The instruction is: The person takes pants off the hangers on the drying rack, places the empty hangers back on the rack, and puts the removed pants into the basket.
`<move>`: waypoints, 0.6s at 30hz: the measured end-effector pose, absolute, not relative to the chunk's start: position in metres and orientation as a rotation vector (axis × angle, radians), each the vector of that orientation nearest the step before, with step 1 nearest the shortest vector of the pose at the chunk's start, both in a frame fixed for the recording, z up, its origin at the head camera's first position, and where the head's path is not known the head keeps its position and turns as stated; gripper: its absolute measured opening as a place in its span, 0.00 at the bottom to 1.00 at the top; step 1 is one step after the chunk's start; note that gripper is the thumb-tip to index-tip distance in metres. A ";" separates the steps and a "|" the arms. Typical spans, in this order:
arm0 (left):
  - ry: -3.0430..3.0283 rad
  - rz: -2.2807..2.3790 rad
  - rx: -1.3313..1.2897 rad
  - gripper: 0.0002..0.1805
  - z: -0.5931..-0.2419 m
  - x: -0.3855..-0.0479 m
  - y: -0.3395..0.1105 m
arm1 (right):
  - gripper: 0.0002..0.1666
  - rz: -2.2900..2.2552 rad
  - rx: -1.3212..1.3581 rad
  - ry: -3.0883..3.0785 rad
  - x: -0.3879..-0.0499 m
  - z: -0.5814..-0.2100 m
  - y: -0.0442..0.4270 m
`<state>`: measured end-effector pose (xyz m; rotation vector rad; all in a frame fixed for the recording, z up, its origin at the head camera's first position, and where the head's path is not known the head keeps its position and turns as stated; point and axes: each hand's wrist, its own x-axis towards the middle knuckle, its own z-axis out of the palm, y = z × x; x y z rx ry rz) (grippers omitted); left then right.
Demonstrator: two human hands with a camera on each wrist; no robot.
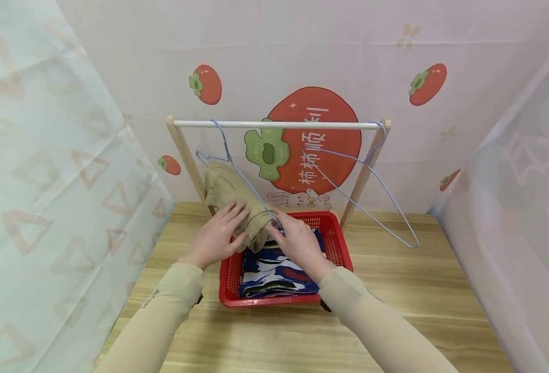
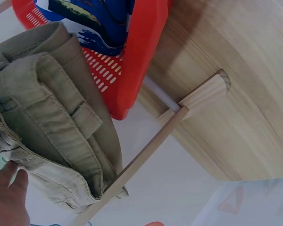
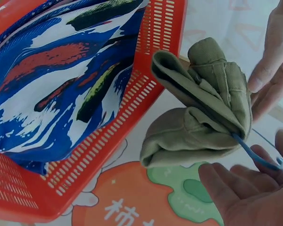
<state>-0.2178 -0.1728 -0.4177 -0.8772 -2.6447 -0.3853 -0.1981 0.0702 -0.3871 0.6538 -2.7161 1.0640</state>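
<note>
Khaki trousers [image 1: 223,181], folded up thick, hang on a blue hanger [image 1: 248,182] hooked over the white rail [image 1: 274,125] nr its L end, w/ the lower end above the red basket [image 1: 284,300].

L hand [image 1: 218,233]: grip spread, fingers laid fairly straight on the cloth, no clear pinch. R hand [image 1: 300,241]: grip seems to pinch the hanger's lower corner btwn thumb & index, right by the fold; other fingers extended.

Handling, my guess: sturdy cotton, soft but bulky, mod. weight, not fragile, prob. grippy rather than slippery. Waistband, w/ what looks like a belt loop [image 2: 87,120], shd be the stiffest bit. Hanger looks thin & light, so it may swing or tilt under an uneven load. Best hold: thick folded layers tog., flat fingers one side, thumb other; steady hanger at its corner.
</note>
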 end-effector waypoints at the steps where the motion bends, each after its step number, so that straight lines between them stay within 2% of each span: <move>1: -2.627 -0.386 -0.885 0.31 -0.418 -0.217 -0.173 | 0.28 1.065 0.640 -2.713 -0.199 -0.387 0.069; 11: -2.548 -0.395 -0.913 0.28 -0.421 -0.216 -0.171 | 0.28 1.000 0.597 -2.625 -0.205 -0.392 0.060; 18: -2.429 -0.417 -0.971 0.28 -0.425 -0.214 -0.163 | 0.19 0.894 0.557 -2.407 -0.208 -0.396 0.058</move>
